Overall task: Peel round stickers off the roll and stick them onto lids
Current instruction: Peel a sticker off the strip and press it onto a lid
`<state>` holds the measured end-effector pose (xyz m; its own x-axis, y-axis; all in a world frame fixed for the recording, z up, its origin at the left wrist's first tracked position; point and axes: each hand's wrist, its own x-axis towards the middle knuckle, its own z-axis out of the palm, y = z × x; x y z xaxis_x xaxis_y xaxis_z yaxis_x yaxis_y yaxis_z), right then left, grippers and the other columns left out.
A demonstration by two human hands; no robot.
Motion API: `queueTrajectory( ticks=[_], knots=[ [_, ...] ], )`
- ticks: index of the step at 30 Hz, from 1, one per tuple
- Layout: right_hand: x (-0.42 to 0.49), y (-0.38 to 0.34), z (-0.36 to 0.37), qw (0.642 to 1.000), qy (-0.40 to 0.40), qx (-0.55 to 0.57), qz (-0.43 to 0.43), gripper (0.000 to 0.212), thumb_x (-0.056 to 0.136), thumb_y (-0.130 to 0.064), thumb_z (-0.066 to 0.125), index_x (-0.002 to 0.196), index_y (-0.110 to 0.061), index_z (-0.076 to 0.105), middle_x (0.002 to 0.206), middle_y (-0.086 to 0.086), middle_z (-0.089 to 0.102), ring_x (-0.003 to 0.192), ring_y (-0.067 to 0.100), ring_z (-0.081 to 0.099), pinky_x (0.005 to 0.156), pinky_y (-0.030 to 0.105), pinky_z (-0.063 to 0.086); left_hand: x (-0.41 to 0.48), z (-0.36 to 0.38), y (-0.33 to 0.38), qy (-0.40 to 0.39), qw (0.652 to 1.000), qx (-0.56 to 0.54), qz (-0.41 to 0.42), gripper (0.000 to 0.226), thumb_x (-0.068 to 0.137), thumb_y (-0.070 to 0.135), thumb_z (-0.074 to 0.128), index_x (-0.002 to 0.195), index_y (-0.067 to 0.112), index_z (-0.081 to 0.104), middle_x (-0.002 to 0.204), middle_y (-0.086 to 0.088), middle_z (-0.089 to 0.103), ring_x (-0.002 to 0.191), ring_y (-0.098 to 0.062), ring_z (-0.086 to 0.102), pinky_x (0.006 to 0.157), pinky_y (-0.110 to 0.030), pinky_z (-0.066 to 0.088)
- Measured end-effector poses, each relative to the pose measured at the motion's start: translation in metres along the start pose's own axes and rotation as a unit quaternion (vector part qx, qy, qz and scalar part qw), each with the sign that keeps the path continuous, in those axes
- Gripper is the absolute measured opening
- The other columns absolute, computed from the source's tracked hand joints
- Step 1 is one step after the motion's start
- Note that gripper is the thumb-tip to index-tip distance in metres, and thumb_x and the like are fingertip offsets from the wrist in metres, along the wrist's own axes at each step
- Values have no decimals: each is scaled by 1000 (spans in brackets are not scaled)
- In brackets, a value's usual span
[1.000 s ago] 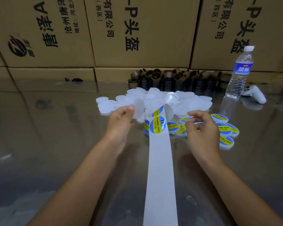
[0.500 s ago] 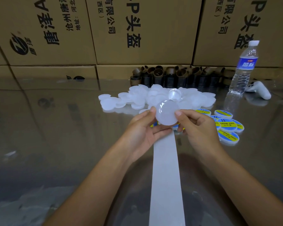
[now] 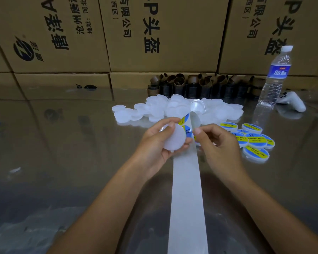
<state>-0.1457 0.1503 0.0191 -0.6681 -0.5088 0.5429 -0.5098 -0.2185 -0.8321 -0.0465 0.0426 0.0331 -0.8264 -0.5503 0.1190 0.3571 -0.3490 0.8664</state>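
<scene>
- Round blue-and-yellow sticker (image 3: 188, 131): on the long white backing strip (image 3: 187, 198), just above the hands; its left part is hidden behind the lid.
- Right hand (image 3: 217, 143): fingers curled, thumb and forefinger pinching at the sticker's right edge, at the strip's right border.
- Round translucent white plastic lid (image 3: 173, 138): held off the table, tilted, its right rim overlapping the strip's left edge.
- Left hand (image 3: 157, 145): grasps the lid, thumb across its top rim, fingers beneath.
- Heap of blank white lids (image 3: 218, 112): behind the hands, touching the strip's curled far end.
- Labelled lids (image 3: 254, 140): clustered just beside the right hand.
- Glossy grey table (image 3: 62, 143): open surface left of the left hand.
- Clear water bottle (image 3: 275, 77) and stacked brown cardboard boxes (image 3: 163, 33): along the far edge.
</scene>
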Motion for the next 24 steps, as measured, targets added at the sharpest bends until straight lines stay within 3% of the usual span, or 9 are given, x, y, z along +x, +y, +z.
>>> queueTrajectory(
  ticks=[3,6,9,14,19,24],
  knots=[
    [-1,4,0,998,16,-58,-24,21,85,-16,67,87,-36,57,71,-19,60,66,-1,51,58,8,38,4,-4,0,41,999,-22,20,21,98,9,45,94,11,66,105,-15,61,75,-22,72,64,-30,59],
    [-4,12,0,995,-40,-96,6,41,83,-19,70,114,-38,49,87,-16,60,75,1,54,65,9,40,6,-5,-1,71,997,-14,27,23,99,4,42,96,10,64,108,-11,64,84,-18,69,75,-32,60],
    [-5,15,1,994,-66,-79,20,52,82,-13,71,125,-32,48,86,-15,60,73,0,56,65,6,41,5,-5,-3,86,996,-1,15,23,100,5,42,97,10,64,112,-12,64,90,-19,67,69,-29,60],
    [-4,13,1,995,-80,-51,1,58,81,-5,69,119,-45,49,88,-11,63,70,4,56,64,12,45,4,-2,-5,91,994,52,16,16,97,11,51,98,16,66,104,-6,66,93,-19,63,65,-25,57],
    [-4,14,3,991,-84,-105,2,30,84,-6,65,104,-28,67,93,-12,65,73,8,57,65,19,48,4,-1,-8,77,995,68,7,8,89,14,62,92,18,69,90,0,73,79,-11,68,67,-22,54],
    [0,13,2,997,-50,-39,41,23,89,-9,62,87,-30,68,85,-19,68,75,-9,61,69,5,44,5,-2,-5,55,998,19,9,13,92,14,55,91,13,68,80,3,74,70,-8,69,57,-17,52]
  ],
)
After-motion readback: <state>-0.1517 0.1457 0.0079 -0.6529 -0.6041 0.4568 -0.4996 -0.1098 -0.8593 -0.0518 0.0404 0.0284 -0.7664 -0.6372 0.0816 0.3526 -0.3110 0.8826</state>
